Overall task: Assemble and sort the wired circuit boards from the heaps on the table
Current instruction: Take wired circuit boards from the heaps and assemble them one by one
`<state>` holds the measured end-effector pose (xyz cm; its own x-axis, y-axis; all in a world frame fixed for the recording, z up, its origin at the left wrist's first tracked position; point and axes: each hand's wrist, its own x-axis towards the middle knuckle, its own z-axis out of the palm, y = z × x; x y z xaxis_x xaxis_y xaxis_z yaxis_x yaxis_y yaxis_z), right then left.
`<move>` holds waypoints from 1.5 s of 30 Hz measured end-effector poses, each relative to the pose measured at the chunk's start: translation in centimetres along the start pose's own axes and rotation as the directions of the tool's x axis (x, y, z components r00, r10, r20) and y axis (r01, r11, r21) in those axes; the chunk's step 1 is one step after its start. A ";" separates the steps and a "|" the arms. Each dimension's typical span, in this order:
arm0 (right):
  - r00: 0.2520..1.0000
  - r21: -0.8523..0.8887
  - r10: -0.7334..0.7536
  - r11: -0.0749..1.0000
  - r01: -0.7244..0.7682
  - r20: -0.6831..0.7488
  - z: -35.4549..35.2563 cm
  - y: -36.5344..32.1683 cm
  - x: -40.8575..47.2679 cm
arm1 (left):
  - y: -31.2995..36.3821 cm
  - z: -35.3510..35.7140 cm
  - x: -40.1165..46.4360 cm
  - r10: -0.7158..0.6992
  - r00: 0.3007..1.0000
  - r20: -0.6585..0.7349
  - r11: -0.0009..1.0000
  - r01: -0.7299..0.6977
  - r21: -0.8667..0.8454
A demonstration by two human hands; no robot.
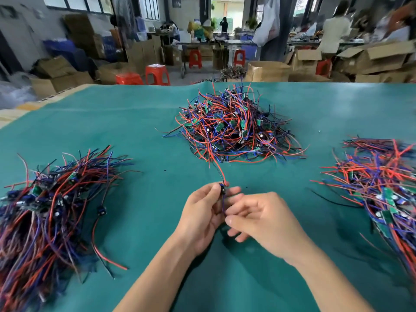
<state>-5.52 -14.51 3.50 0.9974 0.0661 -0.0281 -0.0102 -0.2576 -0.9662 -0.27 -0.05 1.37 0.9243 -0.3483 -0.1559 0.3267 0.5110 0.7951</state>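
Above the green desk (139,122), my left hand (202,217) pinches a small wired circuit board (222,189) at its fingertips while my right hand (261,224) pinches its blue wire (223,204); tangled heaps lie ahead (234,127), left (49,199) and right (382,183).

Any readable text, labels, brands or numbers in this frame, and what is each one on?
None can be read.
Circuit boards in the centre heap: any markings too small.
Cardboard boxes behind the table: no legible print, blurred.
Hanging white bag: reddish mark, blurred.
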 end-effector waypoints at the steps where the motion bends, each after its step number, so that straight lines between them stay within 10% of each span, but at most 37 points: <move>1: 0.990 0.040 0.030 0.999 -0.036 0.137 -0.2 -0.2 -0.2 | 0.1 0.0 -0.1 -0.010 1.000 -0.007 1.000 0.010 -0.027; 4: 0.963 0.113 0.045 0.991 -0.077 0.265 -1.3 -0.4 -0.2 | 0.3 0.0 -0.3 -0.023 1.000 -0.007 0.998 0.022 -0.056; 9: 0.953 0.160 0.033 0.987 0.016 -0.300 -2.0 0.7 0.9 | -0.1 0.1 -0.6 -0.037 0.990 0.133 0.994 0.022 0.109; 15: 0.979 0.392 0.072 0.920 0.009 -0.192 -1.8 1.1 1.1 | -0.4 0.0 -0.8 -0.030 0.979 0.202 0.958 -0.030 0.286; 24: 0.909 0.272 0.046 0.959 0.075 -0.414 -3.2 1.4 1.4 | -0.9 -0.3 -0.9 -0.086 0.941 0.327 0.893 -0.073 0.445; 29: 0.737 0.233 0.042 0.959 0.159 -0.674 -5.4 1.8 1.6 | -0.9 -0.4 -1.0 -0.150 0.913 0.379 0.872 -0.058 0.486; 37: 0.556 0.687 0.425 0.575 0.444 -0.715 -8.5 2.2 1.4 | -1.2 0.3 -1.0 -0.056 0.959 0.279 0.921 -0.058 0.384; 39: 0.594 0.632 0.375 0.710 0.311 -0.712 -7.2 2.1 1.6 | -1.2 0.4 -0.8 0.023 0.982 0.186 0.946 -0.081 0.315; 42: 0.883 0.295 0.033 0.948 0.121 -0.467 -2.5 1.7 1.7 | -1.2 0.4 -0.6 0.092 0.989 0.115 0.946 -0.123 0.300; 45: 0.923 -0.002 -0.177 0.982 0.187 -0.343 0.2 1.3 1.3 | -1.3 0.3 -0.8 0.105 0.984 0.141 0.923 -0.149 0.354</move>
<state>-4.20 -14.54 2.20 0.9464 -0.2240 0.2326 0.1770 -0.2426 -0.9538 -1.50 -0.65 0.62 0.9164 -0.4001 0.0123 0.0942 0.2456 0.9648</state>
